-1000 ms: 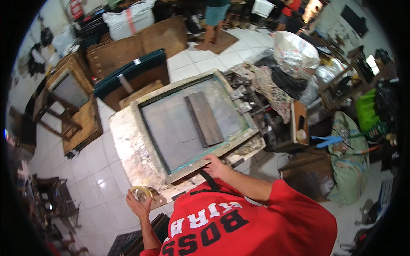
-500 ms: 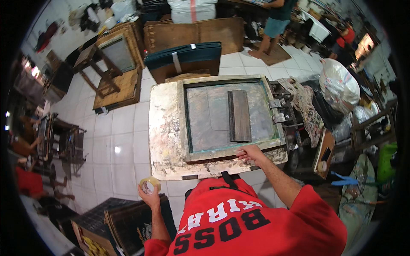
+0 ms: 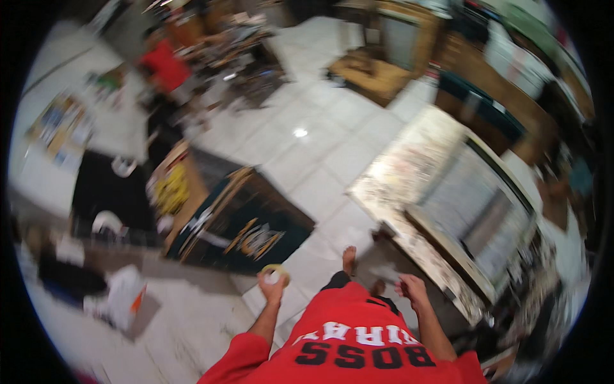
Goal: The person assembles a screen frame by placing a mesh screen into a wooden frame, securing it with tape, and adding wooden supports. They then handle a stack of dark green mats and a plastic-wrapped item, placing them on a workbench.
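My left hand (image 3: 271,292) is closed around a roll of clear yellowish tape (image 3: 286,274), held out to the left of my red shirt. My right hand (image 3: 416,291) hovers by the near edge of the worn, paint-stained table (image 3: 400,163), with its fingers curled together. A faint pale streak shows near those fingertips, but blur hides what it is. On the table lies a wooden-framed printing screen (image 3: 448,255) with grey mesh. A dark squeegee (image 3: 489,221) rests on the mesh.
A stack of dark green boards (image 3: 272,214) stands left of me, with a yellow bundle (image 3: 171,189) beside it. Further left lie black cloth (image 3: 112,192) and a white plastic bag (image 3: 125,294). A person in red (image 3: 166,67) is at the far left. White floor tiles (image 3: 320,166) run between.
The view has swung left, so the table now sits at the right. My right hand has come off the screen frame's near edge. The tape roll stays in my left hand.
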`<control>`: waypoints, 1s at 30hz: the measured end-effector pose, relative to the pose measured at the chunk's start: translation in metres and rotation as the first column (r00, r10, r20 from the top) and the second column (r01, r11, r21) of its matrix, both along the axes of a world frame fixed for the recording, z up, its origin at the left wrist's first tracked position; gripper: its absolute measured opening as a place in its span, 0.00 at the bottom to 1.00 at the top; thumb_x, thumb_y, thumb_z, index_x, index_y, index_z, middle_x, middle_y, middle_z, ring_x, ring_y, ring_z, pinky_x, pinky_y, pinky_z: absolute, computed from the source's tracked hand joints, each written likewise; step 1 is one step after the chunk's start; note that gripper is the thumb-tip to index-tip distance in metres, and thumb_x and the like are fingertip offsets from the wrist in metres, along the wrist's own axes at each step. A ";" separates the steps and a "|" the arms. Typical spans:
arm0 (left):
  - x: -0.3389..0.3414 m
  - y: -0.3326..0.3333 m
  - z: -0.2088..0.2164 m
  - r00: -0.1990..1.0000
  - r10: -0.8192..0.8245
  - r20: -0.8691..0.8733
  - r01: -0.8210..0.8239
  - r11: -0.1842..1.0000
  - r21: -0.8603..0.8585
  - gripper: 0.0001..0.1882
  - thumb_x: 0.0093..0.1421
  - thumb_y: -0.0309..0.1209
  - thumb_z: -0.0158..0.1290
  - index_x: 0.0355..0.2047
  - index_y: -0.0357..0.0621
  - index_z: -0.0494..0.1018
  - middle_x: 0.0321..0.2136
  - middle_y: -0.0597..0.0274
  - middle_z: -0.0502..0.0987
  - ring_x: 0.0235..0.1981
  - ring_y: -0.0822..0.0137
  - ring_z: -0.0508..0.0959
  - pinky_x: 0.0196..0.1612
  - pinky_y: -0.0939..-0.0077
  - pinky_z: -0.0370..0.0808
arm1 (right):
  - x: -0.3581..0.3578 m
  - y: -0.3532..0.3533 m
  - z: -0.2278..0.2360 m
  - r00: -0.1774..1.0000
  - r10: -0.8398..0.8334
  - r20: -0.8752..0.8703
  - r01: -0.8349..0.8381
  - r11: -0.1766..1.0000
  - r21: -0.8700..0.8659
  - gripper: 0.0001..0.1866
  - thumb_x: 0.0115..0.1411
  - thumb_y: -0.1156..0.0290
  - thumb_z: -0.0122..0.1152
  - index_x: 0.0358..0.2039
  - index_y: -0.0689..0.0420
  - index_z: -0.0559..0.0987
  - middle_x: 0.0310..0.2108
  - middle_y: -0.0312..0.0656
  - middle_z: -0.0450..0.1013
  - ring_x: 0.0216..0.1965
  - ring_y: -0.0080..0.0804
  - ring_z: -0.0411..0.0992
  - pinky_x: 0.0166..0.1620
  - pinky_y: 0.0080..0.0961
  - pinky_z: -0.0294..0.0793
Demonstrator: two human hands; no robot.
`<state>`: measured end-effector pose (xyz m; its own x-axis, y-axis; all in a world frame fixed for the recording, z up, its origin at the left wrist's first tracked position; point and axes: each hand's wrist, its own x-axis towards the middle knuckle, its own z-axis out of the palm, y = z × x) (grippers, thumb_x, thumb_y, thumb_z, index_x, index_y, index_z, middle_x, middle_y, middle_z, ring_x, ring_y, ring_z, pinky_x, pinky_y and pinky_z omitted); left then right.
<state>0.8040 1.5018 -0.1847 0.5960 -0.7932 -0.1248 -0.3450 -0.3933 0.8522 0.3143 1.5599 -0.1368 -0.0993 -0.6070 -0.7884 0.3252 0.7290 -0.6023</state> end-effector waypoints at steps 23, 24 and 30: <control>0.388 -0.242 0.107 0.811 0.323 0.487 -0.195 0.935 -0.295 0.46 0.47 0.39 0.68 0.64 0.44 0.60 0.67 0.39 0.58 0.69 0.41 0.57 0.67 0.46 0.57 | 0.298 -0.195 0.041 0.648 0.505 -0.570 -0.681 0.720 -0.136 0.18 0.64 0.67 0.62 0.52 0.62 0.77 0.32 0.43 0.80 0.29 0.28 0.79 0.33 0.24 0.77; 0.404 -0.254 0.104 0.803 0.266 0.534 -0.194 0.963 -0.188 0.46 0.49 0.40 0.67 0.65 0.44 0.59 0.68 0.39 0.56 0.70 0.41 0.55 0.68 0.46 0.56 | 0.310 -0.193 0.044 0.651 0.519 -0.554 -0.676 0.728 -0.112 0.20 0.64 0.67 0.63 0.53 0.63 0.76 0.33 0.45 0.80 0.31 0.28 0.80 0.36 0.26 0.78; 0.448 -0.286 0.068 0.810 0.078 0.581 -0.140 0.988 0.063 0.38 0.61 0.39 0.60 0.68 0.44 0.59 0.72 0.38 0.49 0.74 0.41 0.44 0.71 0.45 0.50 | 0.327 -0.171 0.049 0.514 0.635 -0.576 -0.708 0.694 0.133 0.23 0.63 0.66 0.64 0.56 0.63 0.75 0.36 0.49 0.81 0.31 0.31 0.81 0.37 0.28 0.78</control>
